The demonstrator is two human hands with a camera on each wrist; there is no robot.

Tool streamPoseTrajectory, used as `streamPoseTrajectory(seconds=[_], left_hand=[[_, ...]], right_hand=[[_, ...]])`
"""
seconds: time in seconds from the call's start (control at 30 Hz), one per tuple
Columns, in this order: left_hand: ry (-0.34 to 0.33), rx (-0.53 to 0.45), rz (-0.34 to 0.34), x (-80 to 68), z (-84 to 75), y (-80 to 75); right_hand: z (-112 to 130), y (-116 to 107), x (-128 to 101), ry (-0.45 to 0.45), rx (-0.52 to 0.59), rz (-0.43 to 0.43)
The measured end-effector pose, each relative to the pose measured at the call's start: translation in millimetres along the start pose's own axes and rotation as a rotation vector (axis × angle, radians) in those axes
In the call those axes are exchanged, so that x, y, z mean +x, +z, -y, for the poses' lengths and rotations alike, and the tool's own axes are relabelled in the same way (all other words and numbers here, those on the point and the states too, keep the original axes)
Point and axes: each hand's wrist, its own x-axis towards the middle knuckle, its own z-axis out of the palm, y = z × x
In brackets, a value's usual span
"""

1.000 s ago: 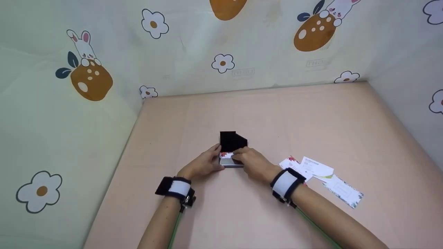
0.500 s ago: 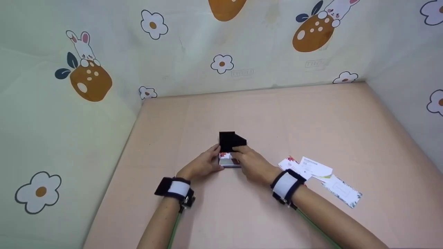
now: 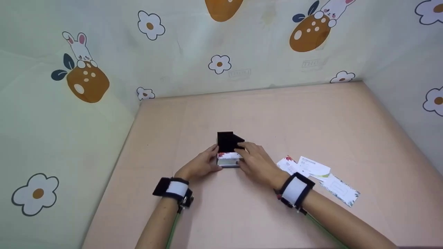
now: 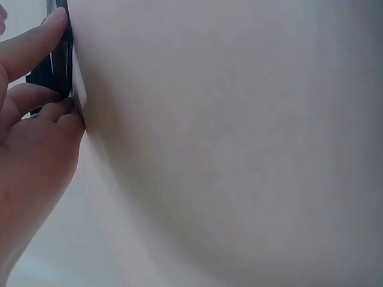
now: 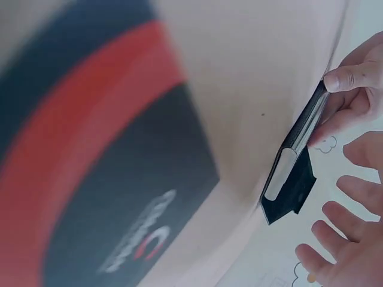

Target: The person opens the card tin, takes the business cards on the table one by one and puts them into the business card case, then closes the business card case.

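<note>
A small card case [image 3: 228, 162] lies mid-table, its black lid [image 3: 227, 141] raised and a white card with red print showing inside the silver base. My left hand [image 3: 211, 159] grips the case's left side; in the right wrist view the thumb and a finger of that left hand [image 5: 350, 89] pinch the thin case [image 5: 293, 173]. My right hand [image 3: 246, 154] hovers at the case's right side with fingers spread [image 5: 338, 236], holding nothing. The left wrist view shows my fingers [image 4: 36, 89] curled against the case's dark edge [image 4: 61, 57].
Three loose printed cards [image 3: 311, 166] lie on the pink table [image 3: 311, 117] to the right of my right wrist, one further out [image 3: 341, 190]. Walls with a flower and rabbit pattern [image 3: 221, 64] close in the table at the back, left and right.
My right hand has let go of the card in the case and drawn back a little, its fingers spreading. The left hand keeps its hold on the case.
</note>
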Motion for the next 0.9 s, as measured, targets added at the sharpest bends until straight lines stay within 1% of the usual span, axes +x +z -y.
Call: streamPoseTrajectory(seconds=[0.17, 0.33, 0.5, 0.6, 0.77, 0.83, 0.9], left_hand=[[-0.024, 0.004, -0.004, 0.0, -2.0, 1.0], [-0.02, 0.005, -0.01, -1.8, -3.1, 0.5], [-0.016, 0.018, -0.011, -2.0, -2.4, 0.8], [-0.001, 0.019, -0.002, -0.9, -2.0, 0.7], [0.064, 0.048, -0.001, -0.1, 0.7, -1.0], [0.074, 0.067, -0.001, -0.2, 1.5, -1.7], [0.06, 0.067, 0.003, -0.1, 1.3, -2.1]], right_hand=[[-6, -4, -9, 0.024, -0.031, -0.013], [-12, -8, -18, 0.068, -0.04, 0.009], [-16, -14, -30, 0.085, -0.029, 0.023], [-20, -20, -36, 0.109, -0.037, 0.028], [-25, -29, -45, 0.135, -0.064, 0.018], [-26, -32, -48, 0.142, -0.072, 0.018], [-28, -36, -51, 0.152, -0.081, 0.019]])
